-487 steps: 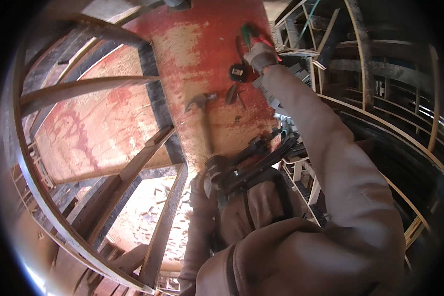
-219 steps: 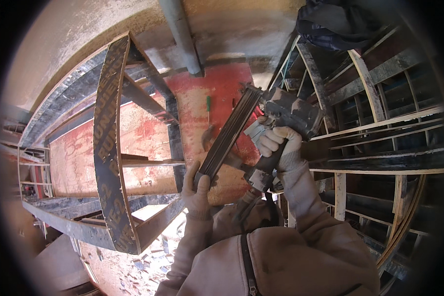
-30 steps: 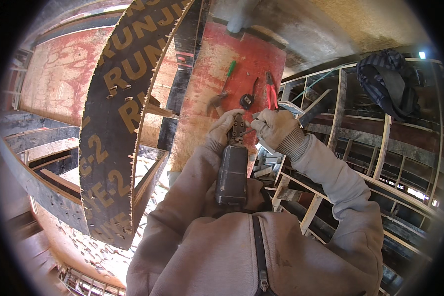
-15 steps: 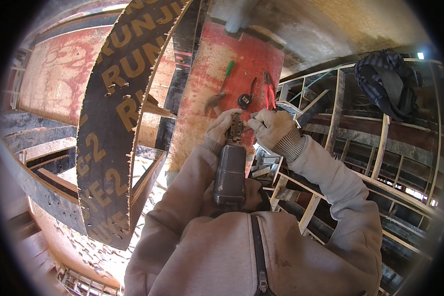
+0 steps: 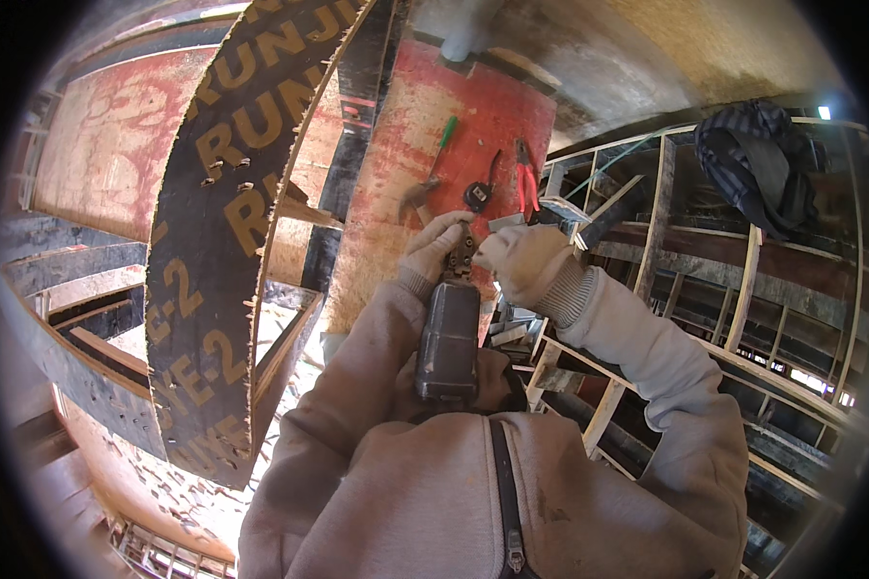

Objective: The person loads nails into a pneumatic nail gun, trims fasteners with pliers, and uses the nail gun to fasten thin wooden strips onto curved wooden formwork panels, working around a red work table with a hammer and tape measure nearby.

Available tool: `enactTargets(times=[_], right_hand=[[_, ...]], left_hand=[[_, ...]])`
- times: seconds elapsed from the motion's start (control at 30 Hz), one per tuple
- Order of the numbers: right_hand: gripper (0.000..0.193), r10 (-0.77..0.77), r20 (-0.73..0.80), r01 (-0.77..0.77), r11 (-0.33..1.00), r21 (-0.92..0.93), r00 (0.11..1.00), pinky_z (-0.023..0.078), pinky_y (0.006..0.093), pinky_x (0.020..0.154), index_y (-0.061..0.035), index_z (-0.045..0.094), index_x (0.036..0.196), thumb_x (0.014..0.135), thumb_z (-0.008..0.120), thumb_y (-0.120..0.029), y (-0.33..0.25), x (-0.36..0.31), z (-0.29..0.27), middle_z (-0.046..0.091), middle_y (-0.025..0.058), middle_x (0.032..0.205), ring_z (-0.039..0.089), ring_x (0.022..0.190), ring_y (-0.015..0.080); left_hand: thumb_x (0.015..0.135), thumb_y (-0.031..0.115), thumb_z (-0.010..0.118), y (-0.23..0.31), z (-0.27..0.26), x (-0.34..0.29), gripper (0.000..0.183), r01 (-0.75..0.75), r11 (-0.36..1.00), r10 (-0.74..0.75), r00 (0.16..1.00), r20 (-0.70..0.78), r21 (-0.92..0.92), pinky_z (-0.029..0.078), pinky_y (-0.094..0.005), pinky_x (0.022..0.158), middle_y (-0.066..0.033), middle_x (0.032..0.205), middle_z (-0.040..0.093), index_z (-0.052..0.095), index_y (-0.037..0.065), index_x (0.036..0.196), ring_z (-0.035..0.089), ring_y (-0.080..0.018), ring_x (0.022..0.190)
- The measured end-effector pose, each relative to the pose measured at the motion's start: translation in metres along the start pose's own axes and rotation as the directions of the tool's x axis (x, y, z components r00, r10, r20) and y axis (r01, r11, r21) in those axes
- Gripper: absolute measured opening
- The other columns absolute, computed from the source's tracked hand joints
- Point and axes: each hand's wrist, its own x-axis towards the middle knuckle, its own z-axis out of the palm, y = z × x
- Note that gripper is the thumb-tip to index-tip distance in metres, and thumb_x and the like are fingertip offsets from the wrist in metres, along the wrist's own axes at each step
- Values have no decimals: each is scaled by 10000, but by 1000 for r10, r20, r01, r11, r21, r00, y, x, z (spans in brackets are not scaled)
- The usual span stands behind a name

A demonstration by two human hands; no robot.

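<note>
A power tool with a long dark grey casing rests close against my body, its bolted metal head pointing away from me. My gloved left hand is wrapped around the left side of that head. At the head's right side, my gloved right hand is closed, its fingertips against or very near the metal. What sits inside those fingers is hidden. A small flat grey piece shows just beyond the right knuckles; I cannot tell whether it is held.
On the red, worn board lie a hammer with a green-ended handle, a black tape measure and red-handled pliers. A tall dark curved plywood panel stands left. Timber framing fills the right, with dark cloth hung over it.
My right hand has turned and shifted slightly down and left, its back now more toward me. More of the flat grey piece shows. The left hand keeps its hold on the tool head.
</note>
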Motion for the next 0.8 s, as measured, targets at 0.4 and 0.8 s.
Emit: enactTargets(times=[0.4,0.8], right_hand=[[285,-463,26,463,878,-122,886,550,309,649,-146,651,1027,747,695,-174,36,-8,11,629,-8,865,665,785,183],[410,399,63,-150,191,970,915,570,381,698,-26,689,1011,1029,553,-413,34,-28,34,699,132,877,698,805,328]], left_hand=[[1046,150,591,-11,-3,4,240,41,998,-39,998,-53,36,567,-277,815,-41,1033,707,652,53,1257,684,-145,946],[1084,292,508,-17,0,5,325,-62,989,67,997,-28,132,556,-330,855,-86,1041,712,674,35,1195,682,-173,952]])
